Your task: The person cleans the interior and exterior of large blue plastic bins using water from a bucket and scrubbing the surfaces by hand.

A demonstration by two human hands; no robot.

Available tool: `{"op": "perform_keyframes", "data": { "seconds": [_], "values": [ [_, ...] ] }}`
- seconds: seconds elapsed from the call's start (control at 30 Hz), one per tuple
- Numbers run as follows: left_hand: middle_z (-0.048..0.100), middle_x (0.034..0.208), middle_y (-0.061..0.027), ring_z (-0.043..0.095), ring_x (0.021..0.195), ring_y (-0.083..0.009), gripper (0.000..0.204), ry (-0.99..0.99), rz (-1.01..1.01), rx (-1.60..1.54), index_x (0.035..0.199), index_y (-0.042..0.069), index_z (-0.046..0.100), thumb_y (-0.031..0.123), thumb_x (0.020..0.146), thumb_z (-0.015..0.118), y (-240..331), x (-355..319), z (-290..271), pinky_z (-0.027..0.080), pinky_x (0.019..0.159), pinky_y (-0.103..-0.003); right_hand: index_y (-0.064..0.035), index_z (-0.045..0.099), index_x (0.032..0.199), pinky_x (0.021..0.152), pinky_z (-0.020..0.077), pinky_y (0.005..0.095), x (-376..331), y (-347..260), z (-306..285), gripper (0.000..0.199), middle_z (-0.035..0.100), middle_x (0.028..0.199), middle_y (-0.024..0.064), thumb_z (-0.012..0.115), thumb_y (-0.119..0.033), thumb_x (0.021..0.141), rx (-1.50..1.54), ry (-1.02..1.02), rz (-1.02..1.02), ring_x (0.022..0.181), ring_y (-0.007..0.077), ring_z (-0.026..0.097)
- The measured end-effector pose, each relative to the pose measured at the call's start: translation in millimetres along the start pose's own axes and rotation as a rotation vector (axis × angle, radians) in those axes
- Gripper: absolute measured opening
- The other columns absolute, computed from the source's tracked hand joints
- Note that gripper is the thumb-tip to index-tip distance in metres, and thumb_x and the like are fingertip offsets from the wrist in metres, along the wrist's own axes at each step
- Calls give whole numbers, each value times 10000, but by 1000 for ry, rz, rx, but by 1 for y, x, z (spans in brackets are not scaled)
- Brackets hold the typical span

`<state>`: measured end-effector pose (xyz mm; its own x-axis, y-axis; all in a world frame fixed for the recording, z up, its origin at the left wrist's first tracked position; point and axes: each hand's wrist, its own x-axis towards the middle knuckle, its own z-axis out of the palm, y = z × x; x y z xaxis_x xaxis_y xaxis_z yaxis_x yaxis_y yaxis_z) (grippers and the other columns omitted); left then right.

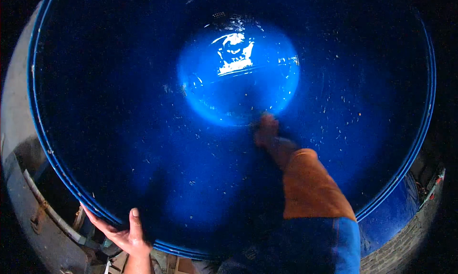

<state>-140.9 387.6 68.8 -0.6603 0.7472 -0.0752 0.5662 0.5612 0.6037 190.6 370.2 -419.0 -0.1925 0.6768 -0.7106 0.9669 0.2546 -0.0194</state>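
A large blue plastic barrel (200,188) faces me with its open mouth and fills most of the head view. At its lower left, my left hand (125,233) grips the rim, thumb on the inner side and fingers along the outside. My right arm, in an orange and blue sleeve, reaches down inside. Near the lower edge of the brightly lit round bottom (238,95) is my right hand (268,131), dark and smeared by motion. Whether it holds anything cannot be made out. Pale specks cling to the inner wall, and the bottom shines as if wet.
Beyond the rim at the lower left is a curved grey surface (43,226) with a rusty spot. Below the rim lies a jumble of small pieces. Another blue surface (389,224) and brickwork (405,245) show at the lower right. Dark areas surround the upper part.
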Motion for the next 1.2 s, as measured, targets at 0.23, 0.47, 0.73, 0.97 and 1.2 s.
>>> {"op": "perform_keyframes", "data": {
  "seconds": [0.23, 0.47, 0.73, 0.97, 1.2],
  "values": [
    [200, 1505, -157, 227, 1361, -290, 916, -7, -25, 155, 1471, 43, 155, 97, 737, 700, 3, -2, 0, 149, 1117, -431, 62, 241, 1399, 1102, 164, 493, 96, -19, -56, 823, 223, 1477, 238, 576, -420, 822, 349, 626, 377, 1355, 429, 201],
    [179, 1509, -156, 230, 1355, -289, 914, 8, -50, 175, 1475, 55, 147, 134, 754, 704, 8, -5, -3, 170, 1114, -443, 47, 282, 1378, 1071, 194, 549, 107, -19, -149, 783, 262, 1443, 268, 619, -381, 815, 333, 380, -459, 1337, 447, 229],
    [167, 1511, -166, 188, 1373, -303, 910, 16, -18, 154, 1474, 50, 131, 137, 762, 692, 2, -4, -3, 127, 1123, -478, 42, 277, 1387, 1076, 206, 530, 116, -67, -154, 831, 293, 1433, 253, 625, -418, 788, 419, 389, -597, 1341, 430, 244],
    [150, 1513, -171, 175, 1378, -304, 912, -46, -14, 279, 1470, 29, 110, 105, 761, 678, 0, -4, -8, 117, 1126, -457, 28, 273, 1385, 1091, 197, 506, 171, 5, -176, 840, 289, 1438, 242, 646, -420, 780, 335, 626, 79, 1350, 413, 231],
    [127, 1516, -168, 175, 1376, -305, 936, -46, -36, 272, 1477, 45, 66, 83, 760, 666, -5, -11, -17, 132, 1123, -454, 24, 331, 1353, 1091, 190, 509, 149, -35, -193, 793, 324, 1419, 233, 684, -367, 759, 340, 454, -531, 1351, 402, 234]
  ]
}}
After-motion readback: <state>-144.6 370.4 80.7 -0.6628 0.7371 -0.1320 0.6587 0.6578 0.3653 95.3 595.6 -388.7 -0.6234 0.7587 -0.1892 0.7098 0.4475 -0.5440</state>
